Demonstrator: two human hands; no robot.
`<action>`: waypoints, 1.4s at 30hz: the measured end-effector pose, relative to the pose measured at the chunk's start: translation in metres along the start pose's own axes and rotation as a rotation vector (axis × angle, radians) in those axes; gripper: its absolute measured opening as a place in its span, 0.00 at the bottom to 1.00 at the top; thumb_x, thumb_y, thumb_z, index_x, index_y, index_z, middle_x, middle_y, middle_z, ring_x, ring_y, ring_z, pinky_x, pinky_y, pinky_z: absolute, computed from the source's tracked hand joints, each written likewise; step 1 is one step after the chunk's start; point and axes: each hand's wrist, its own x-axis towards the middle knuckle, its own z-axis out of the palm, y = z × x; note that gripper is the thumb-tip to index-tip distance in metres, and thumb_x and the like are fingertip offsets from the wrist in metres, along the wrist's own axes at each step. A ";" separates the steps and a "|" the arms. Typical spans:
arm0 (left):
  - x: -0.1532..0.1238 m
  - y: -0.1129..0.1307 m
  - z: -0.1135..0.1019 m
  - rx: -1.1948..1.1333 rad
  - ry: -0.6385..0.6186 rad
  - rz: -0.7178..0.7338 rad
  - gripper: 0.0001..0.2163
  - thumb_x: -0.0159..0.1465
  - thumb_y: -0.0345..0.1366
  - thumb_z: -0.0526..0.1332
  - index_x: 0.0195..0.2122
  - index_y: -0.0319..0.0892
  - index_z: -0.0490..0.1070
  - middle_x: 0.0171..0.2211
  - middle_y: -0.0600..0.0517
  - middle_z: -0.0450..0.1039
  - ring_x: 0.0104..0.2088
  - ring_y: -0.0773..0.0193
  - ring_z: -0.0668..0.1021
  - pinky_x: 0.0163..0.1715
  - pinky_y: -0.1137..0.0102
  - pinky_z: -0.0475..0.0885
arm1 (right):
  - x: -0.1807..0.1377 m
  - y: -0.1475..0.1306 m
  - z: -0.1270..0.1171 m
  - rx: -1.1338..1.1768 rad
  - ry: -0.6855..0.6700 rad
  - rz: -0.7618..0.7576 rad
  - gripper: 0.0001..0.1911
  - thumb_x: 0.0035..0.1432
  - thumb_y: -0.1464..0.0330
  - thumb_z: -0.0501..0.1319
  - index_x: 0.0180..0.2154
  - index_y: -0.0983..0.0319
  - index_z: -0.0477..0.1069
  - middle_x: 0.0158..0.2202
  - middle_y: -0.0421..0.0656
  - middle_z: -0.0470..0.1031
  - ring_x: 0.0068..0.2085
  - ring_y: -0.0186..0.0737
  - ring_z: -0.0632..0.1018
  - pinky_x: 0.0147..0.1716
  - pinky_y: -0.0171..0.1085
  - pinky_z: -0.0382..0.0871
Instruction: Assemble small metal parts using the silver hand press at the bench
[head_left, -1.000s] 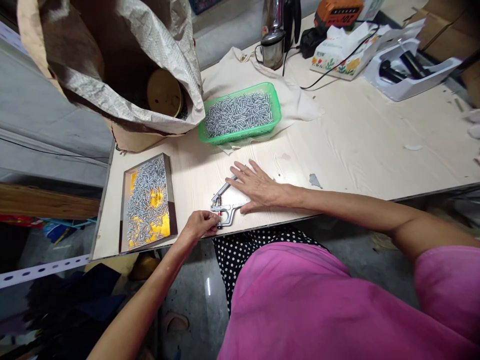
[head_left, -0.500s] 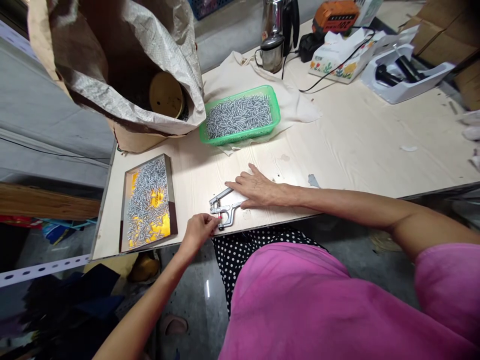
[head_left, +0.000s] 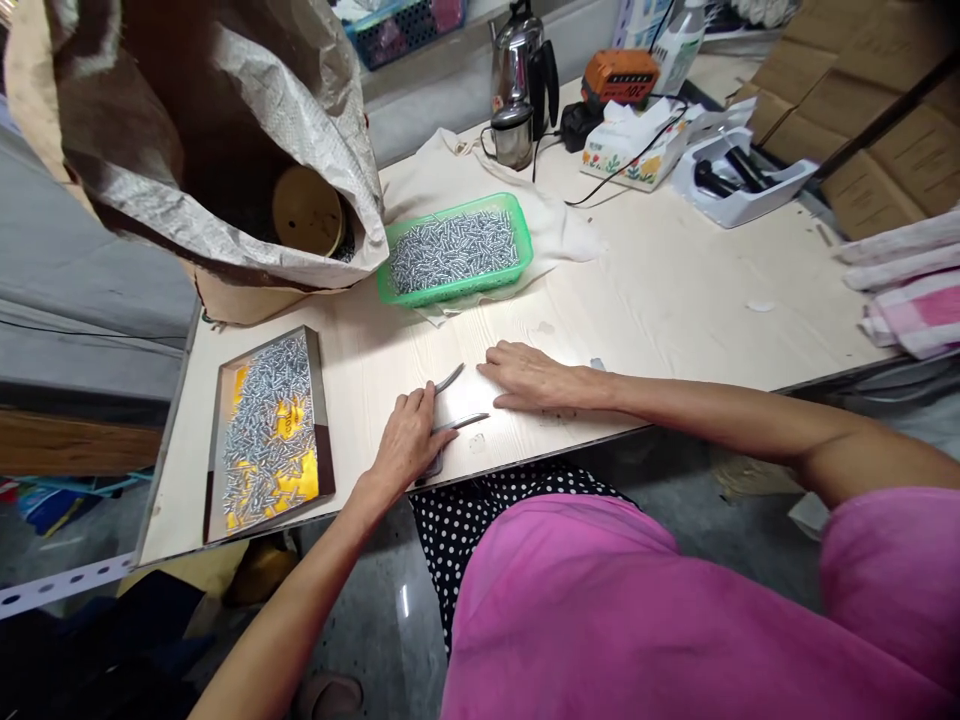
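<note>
My left hand (head_left: 406,435) is wrapped over the head of the silver snap-fastener pliers (head_left: 463,421), which lie near the table's front edge. Only their two spread handles show clearly, pointing right; the jaws are mostly hidden under my fingers. Just beyond the handle tips, my right hand (head_left: 531,376) rests low over the tabletop, fingers stretched loosely to the left, and holds nothing visible. To the left, a shallow box (head_left: 323,455) holds many small silver screw-like pieces on a yellow bottom. Behind the hands, a green plastic basket (head_left: 523,236) is filled with similar pieces.
A large woven sack (head_left: 315,120) with a round tan container (head_left: 306,210) inside stands at the back left. Along the back are a metal cup (head_left: 514,138), a kettle (head_left: 517,60), an orange battery pack (head_left: 619,76), a tissue pack (head_left: 626,150) and a white tray (head_left: 739,205).
My right hand has let go of the pliers' handles and sits just right of them. My left hand has shifted from pinching at the jaws to grasping over the head. The view has shifted slightly.
</note>
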 end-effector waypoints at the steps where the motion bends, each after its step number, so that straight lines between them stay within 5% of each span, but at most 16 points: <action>1: 0.000 0.000 -0.001 0.012 -0.010 -0.002 0.37 0.66 0.42 0.67 0.72 0.39 0.53 0.59 0.37 0.71 0.55 0.44 0.74 0.56 0.51 0.72 | 0.000 0.003 0.001 0.024 0.018 -0.027 0.31 0.61 0.61 0.71 0.60 0.69 0.68 0.61 0.61 0.69 0.60 0.59 0.69 0.57 0.54 0.67; 5: 0.002 0.003 -0.002 0.026 -0.019 0.010 0.38 0.65 0.41 0.68 0.72 0.38 0.52 0.58 0.38 0.71 0.54 0.44 0.74 0.55 0.52 0.73 | 0.012 0.001 0.011 0.056 0.086 -0.086 0.53 0.54 0.49 0.74 0.69 0.69 0.56 0.71 0.64 0.56 0.69 0.65 0.60 0.65 0.60 0.58; 11: 0.000 0.004 0.000 -0.001 0.032 -0.007 0.36 0.66 0.40 0.68 0.72 0.39 0.54 0.56 0.39 0.72 0.53 0.45 0.74 0.54 0.52 0.73 | 0.028 -0.013 0.010 -0.035 0.035 -0.072 0.33 0.59 0.52 0.72 0.56 0.68 0.70 0.54 0.57 0.73 0.54 0.57 0.71 0.52 0.52 0.66; 17: 0.019 0.017 0.001 -0.081 0.075 0.129 0.30 0.67 0.39 0.68 0.68 0.43 0.62 0.56 0.41 0.71 0.54 0.46 0.73 0.55 0.51 0.74 | 0.027 -0.010 0.006 -0.065 0.043 -0.111 0.34 0.60 0.49 0.71 0.53 0.69 0.70 0.52 0.56 0.73 0.52 0.55 0.70 0.50 0.50 0.64; 21: 0.027 0.022 0.001 -0.075 0.060 0.094 0.25 0.66 0.36 0.68 0.63 0.40 0.67 0.49 0.43 0.74 0.49 0.48 0.73 0.51 0.53 0.75 | 0.025 -0.007 0.006 -0.027 0.052 -0.132 0.25 0.62 0.53 0.71 0.48 0.68 0.73 0.47 0.53 0.74 0.49 0.52 0.69 0.48 0.47 0.64; 27: 0.023 0.028 0.003 -0.135 0.021 0.088 0.04 0.70 0.33 0.63 0.44 0.42 0.76 0.41 0.47 0.76 0.45 0.53 0.74 0.47 0.58 0.75 | 0.021 -0.011 0.013 0.082 0.079 -0.169 0.11 0.67 0.62 0.67 0.42 0.65 0.74 0.41 0.48 0.75 0.45 0.47 0.70 0.46 0.44 0.65; 32: 0.023 0.031 0.001 -0.198 0.012 0.074 0.08 0.72 0.33 0.59 0.36 0.44 0.75 0.36 0.49 0.76 0.42 0.55 0.75 0.44 0.59 0.76 | 0.025 -0.017 0.022 0.076 0.031 -0.154 0.07 0.70 0.66 0.62 0.39 0.64 0.73 0.39 0.48 0.76 0.44 0.46 0.71 0.47 0.44 0.66; 35: 0.022 0.029 0.001 -0.185 0.034 0.062 0.06 0.72 0.34 0.60 0.41 0.44 0.77 0.38 0.48 0.78 0.44 0.53 0.76 0.47 0.56 0.77 | 0.025 -0.014 0.024 0.090 0.051 -0.131 0.09 0.70 0.64 0.63 0.43 0.64 0.74 0.43 0.50 0.76 0.46 0.47 0.72 0.48 0.46 0.67; 37: 0.015 0.032 0.005 -0.155 0.094 0.032 0.09 0.71 0.35 0.62 0.50 0.43 0.76 0.47 0.44 0.79 0.50 0.50 0.77 0.53 0.51 0.77 | 0.024 -0.007 0.022 0.104 0.063 -0.117 0.19 0.66 0.59 0.67 0.51 0.66 0.73 0.49 0.53 0.75 0.49 0.49 0.72 0.51 0.47 0.68; 40: -0.005 0.048 0.017 -0.117 0.178 0.005 0.23 0.71 0.36 0.63 0.66 0.41 0.65 0.66 0.36 0.68 0.66 0.42 0.70 0.62 0.44 0.71 | 0.024 0.007 0.015 0.108 0.052 -0.109 0.41 0.58 0.49 0.71 0.63 0.66 0.66 0.58 0.57 0.70 0.55 0.55 0.70 0.56 0.53 0.66; 42: -0.022 0.065 0.027 -0.106 0.180 0.020 0.28 0.72 0.38 0.61 0.72 0.43 0.56 0.73 0.35 0.58 0.73 0.39 0.61 0.65 0.41 0.67 | 0.028 0.013 0.007 0.104 0.082 -0.079 0.41 0.62 0.47 0.67 0.67 0.65 0.64 0.62 0.58 0.68 0.57 0.57 0.69 0.56 0.55 0.65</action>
